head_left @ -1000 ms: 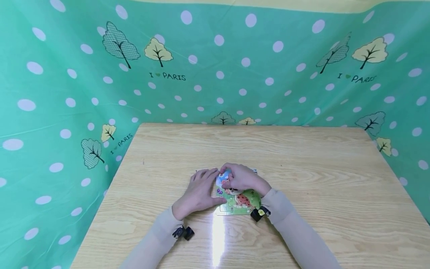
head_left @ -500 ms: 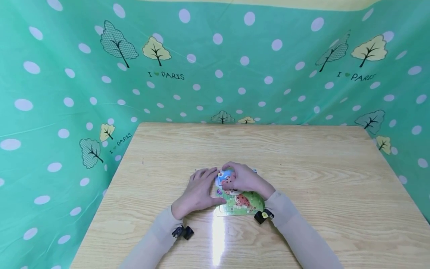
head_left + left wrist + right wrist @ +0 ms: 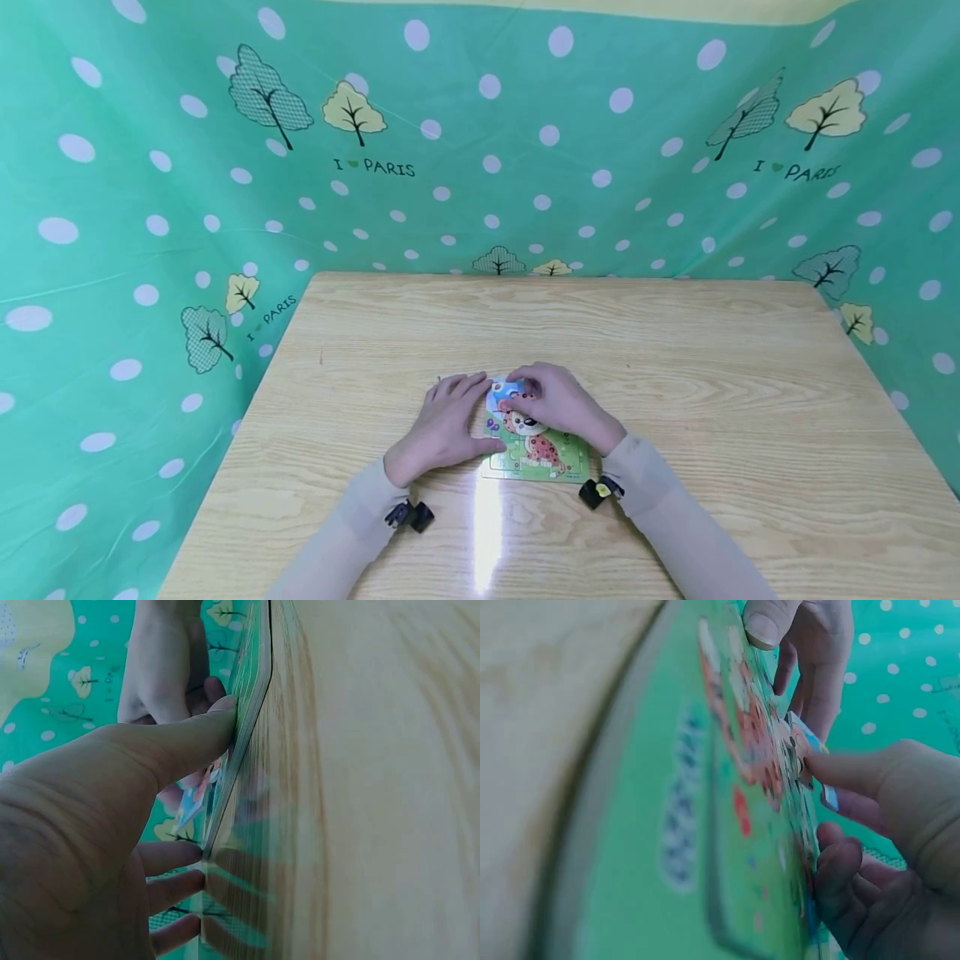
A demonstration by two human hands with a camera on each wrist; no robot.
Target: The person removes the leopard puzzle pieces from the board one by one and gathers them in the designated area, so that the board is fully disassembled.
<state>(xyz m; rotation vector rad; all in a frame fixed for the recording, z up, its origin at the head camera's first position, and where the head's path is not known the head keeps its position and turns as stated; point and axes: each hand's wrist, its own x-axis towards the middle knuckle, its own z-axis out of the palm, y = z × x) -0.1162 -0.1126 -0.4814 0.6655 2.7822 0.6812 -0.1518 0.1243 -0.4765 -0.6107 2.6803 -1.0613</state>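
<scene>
A jigsaw puzzle board (image 3: 573, 467) with a green border and a spotted cartoon animal lies on the wooden table. Between thumb and fingers, my right hand (image 3: 566, 406) pinches a puzzle piece (image 3: 804, 735) with blue and orange print, tilted up from the picture near the board's upper left. My left hand (image 3: 442, 437) lies at the board's left side. Its thumb rests on the board near the lower left, and its extended fingers touch the edge higher up, as the left wrist view shows. The right hand hides part of the board's upper right.
The wooden table (image 3: 712, 375) extends around the board. Behind and beside it hangs a green polka-dot cloth (image 3: 517, 108). Small black devices sit at the left cuff and right cuff. A bright light reflection lies on the table before the board.
My right hand has shifted slightly right, uncovering more of the animal's face, and the held piece now tilts up. The left hand stays in place.
</scene>
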